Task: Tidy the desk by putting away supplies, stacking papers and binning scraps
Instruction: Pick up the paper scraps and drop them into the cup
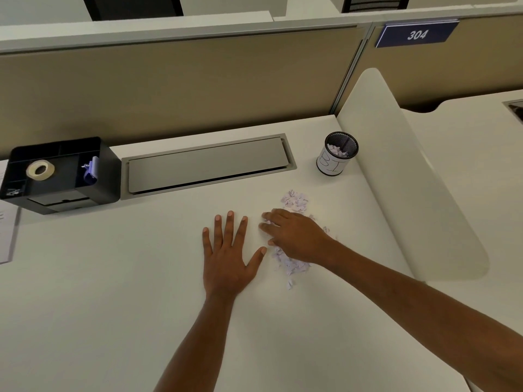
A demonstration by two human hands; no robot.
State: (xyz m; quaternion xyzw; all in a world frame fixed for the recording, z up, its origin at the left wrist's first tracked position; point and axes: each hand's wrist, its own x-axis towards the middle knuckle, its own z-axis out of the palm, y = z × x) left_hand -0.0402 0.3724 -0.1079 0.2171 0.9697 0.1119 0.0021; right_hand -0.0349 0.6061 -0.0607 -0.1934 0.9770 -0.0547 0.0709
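Observation:
A heap of small white and lilac paper scraps [294,202] lies on the white desk [113,278], right of centre. My right hand [294,236] rests on top of the heap with its fingers slightly bent over the scraps, covering the middle of the pile. My left hand [229,256] lies flat on the desk just left of the scraps, fingers spread and straight. A black mesh cup with a paper label [336,154] stands behind the heap and holds more scraps.
A black desk organiser [62,176] at the left back holds a tape roll [40,169] and a binder clip [92,171]. Papers [7,222] lie at the left edge. A grey cable hatch [206,165] sits along the back. A white divider [396,171] rises on the right.

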